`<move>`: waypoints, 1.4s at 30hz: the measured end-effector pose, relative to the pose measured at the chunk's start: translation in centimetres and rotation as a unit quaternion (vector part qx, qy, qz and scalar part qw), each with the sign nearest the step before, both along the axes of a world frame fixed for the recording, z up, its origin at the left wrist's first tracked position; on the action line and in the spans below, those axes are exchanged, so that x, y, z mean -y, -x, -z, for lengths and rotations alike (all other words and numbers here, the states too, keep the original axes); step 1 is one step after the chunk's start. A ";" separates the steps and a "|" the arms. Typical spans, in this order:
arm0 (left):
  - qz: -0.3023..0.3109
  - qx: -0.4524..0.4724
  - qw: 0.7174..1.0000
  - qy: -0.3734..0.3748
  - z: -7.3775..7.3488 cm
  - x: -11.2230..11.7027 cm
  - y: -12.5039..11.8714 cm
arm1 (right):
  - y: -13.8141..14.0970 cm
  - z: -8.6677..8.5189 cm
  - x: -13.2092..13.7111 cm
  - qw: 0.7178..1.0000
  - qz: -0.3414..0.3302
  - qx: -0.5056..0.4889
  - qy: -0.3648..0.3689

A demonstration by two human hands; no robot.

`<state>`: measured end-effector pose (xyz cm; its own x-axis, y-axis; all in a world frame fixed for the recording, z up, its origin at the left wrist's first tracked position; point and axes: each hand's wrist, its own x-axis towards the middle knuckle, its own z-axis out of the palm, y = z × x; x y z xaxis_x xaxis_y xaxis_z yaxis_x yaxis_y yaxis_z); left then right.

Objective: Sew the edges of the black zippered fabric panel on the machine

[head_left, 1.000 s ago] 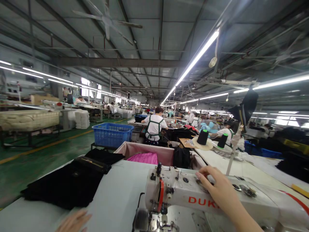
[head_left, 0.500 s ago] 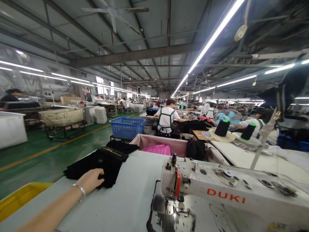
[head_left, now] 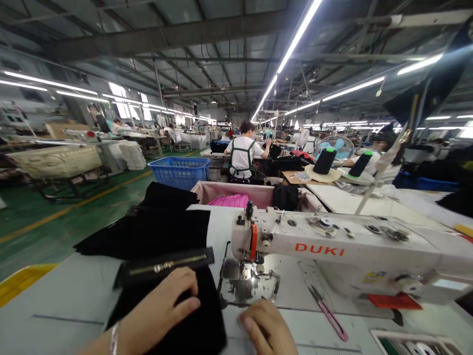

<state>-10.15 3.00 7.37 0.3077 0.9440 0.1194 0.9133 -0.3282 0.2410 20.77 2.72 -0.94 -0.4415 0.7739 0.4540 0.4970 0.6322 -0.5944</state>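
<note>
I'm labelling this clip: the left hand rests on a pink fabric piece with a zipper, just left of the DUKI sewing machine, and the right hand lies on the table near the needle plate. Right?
Not quite. In the head view the fabric piece under the left hand is black, not pink. Its zipper, the DUKI sewing machine to its right and the right hand on the table near the needle plate are as you say.

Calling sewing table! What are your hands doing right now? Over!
Left hand flat on black zippered fabric piece. Right hand resting on table by white sewing machine. Pink-handled snips nearby.
</note>
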 end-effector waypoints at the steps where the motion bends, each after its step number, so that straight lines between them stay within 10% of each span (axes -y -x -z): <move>1: 0.000 0.007 1.000 0.008 1.8 1.0 -1.0 | 0.6 0.5 0.1 1.000 0.006 0.004 0.008; 6: -0.054 0.030 0.998 0.018 5.8 0.9 -1.9 | 3.1 1.1 1.8 0.997 0.048 0.046 0.040; 12: -0.035 0.037 0.998 0.026 3.5 -1.4 -4.8 | 3.3 -1.3 2.3 0.989 0.075 0.057 0.115; 25: -0.079 0.281 0.945 0.150 -2.4 6.0 -5.4 | 2.7 -6.5 3.8 0.988 -0.023 -0.146 0.044; 32: -0.068 0.445 0.868 0.208 -2.9 7.3 -4.8 | 2.2 -8.7 4.6 0.979 -0.013 -0.200 -0.033; 42: -0.070 0.478 0.855 0.188 -2.4 7.7 -4.7 | 1.9 -10.0 4.8 0.978 -0.020 -0.196 -0.067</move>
